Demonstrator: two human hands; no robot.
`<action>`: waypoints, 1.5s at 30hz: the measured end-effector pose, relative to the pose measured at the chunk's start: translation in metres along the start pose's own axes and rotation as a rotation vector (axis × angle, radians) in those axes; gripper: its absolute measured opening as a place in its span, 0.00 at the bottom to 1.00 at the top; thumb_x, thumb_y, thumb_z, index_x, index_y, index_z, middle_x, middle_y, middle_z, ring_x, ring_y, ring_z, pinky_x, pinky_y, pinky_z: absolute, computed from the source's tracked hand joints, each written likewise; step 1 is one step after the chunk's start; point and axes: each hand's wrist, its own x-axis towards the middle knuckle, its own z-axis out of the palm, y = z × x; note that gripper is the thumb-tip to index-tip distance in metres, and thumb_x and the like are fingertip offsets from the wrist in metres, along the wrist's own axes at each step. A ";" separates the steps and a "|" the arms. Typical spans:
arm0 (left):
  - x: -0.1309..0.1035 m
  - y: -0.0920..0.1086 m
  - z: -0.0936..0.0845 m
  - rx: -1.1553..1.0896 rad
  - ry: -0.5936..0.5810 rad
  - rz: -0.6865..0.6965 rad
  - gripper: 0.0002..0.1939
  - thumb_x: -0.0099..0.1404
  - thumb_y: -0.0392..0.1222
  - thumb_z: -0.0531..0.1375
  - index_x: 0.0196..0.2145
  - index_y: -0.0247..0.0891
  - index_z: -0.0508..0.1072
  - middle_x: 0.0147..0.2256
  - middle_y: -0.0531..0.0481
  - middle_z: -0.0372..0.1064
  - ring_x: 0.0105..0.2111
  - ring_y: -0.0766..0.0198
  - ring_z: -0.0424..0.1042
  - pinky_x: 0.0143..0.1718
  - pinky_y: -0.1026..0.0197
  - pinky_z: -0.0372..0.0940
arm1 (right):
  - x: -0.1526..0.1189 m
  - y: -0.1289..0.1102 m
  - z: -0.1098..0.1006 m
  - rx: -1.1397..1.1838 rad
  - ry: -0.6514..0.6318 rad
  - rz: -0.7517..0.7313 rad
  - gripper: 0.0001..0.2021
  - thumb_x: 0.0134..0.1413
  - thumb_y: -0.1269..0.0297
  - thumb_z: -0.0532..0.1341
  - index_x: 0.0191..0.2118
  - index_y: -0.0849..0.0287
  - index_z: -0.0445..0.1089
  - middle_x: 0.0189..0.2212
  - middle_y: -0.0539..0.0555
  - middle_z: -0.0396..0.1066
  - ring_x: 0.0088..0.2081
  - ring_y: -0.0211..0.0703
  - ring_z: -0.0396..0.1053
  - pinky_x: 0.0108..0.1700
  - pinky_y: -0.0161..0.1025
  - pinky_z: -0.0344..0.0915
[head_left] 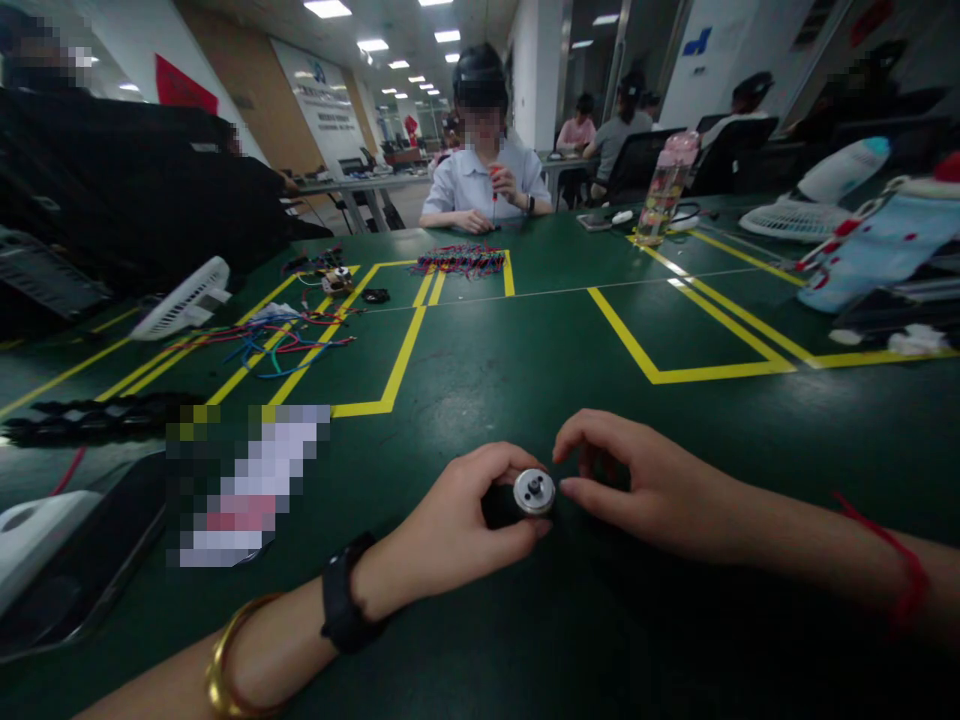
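Observation:
A small cylindrical electric motor (534, 490) stands in my left hand (469, 515), its silver end with a short shaft turned up toward me. My thumb and fingers wrap round its dark body, which they partly hide. Just to the right, my right hand (641, 480) hovers close to the motor without gripping it. Its thumb and index finger are bent and apart, with nothing visible between them; the other fingers curl behind in shadow.
Yellow tape (724, 374) marks the green table (480, 370). Loose coloured wires (285, 340), a white fan (184, 297) and a phone (82, 555) lie left. A bottle (666, 190) and blue bag (877, 245) stand right. A person (487, 185) opposite holds a screwdriver.

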 end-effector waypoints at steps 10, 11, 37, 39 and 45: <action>-0.001 -0.004 0.003 0.009 0.025 0.012 0.13 0.57 0.35 0.63 0.41 0.38 0.70 0.38 0.51 0.70 0.36 0.62 0.70 0.38 0.61 0.64 | 0.010 -0.022 0.005 -0.026 0.149 -0.249 0.02 0.58 0.68 0.60 0.37 0.58 0.68 0.41 0.55 0.67 0.40 0.44 0.67 0.42 0.41 0.65; -0.001 -0.003 0.003 0.010 0.021 -0.001 0.14 0.57 0.36 0.64 0.41 0.38 0.70 0.38 0.51 0.70 0.36 0.62 0.70 0.37 0.61 0.65 | 0.008 -0.020 0.003 0.008 0.175 -0.239 0.02 0.58 0.68 0.61 0.37 0.58 0.68 0.41 0.55 0.67 0.41 0.44 0.67 0.42 0.41 0.66; -0.001 0.000 -0.002 -0.016 -0.017 -0.017 0.16 0.58 0.36 0.64 0.45 0.39 0.70 0.42 0.48 0.72 0.41 0.60 0.72 0.43 0.58 0.67 | -0.019 0.036 0.006 0.050 0.039 -0.051 0.07 0.54 0.67 0.62 0.41 0.56 0.70 0.46 0.57 0.68 0.48 0.49 0.67 0.48 0.48 0.66; -0.001 0.000 -0.001 -0.016 -0.021 -0.016 0.17 0.58 0.36 0.64 0.45 0.39 0.70 0.42 0.49 0.72 0.41 0.60 0.71 0.43 0.58 0.66 | -0.019 0.031 0.009 -0.082 -0.012 -0.122 0.08 0.54 0.67 0.63 0.42 0.55 0.72 0.48 0.58 0.66 0.50 0.51 0.65 0.50 0.50 0.65; 0.000 0.000 -0.001 0.007 -0.008 0.003 0.15 0.57 0.35 0.64 0.43 0.39 0.70 0.40 0.52 0.71 0.38 0.63 0.71 0.41 0.61 0.65 | -0.008 0.006 0.003 -0.004 0.091 -0.177 0.05 0.58 0.67 0.61 0.40 0.57 0.72 0.44 0.56 0.66 0.45 0.45 0.68 0.47 0.43 0.67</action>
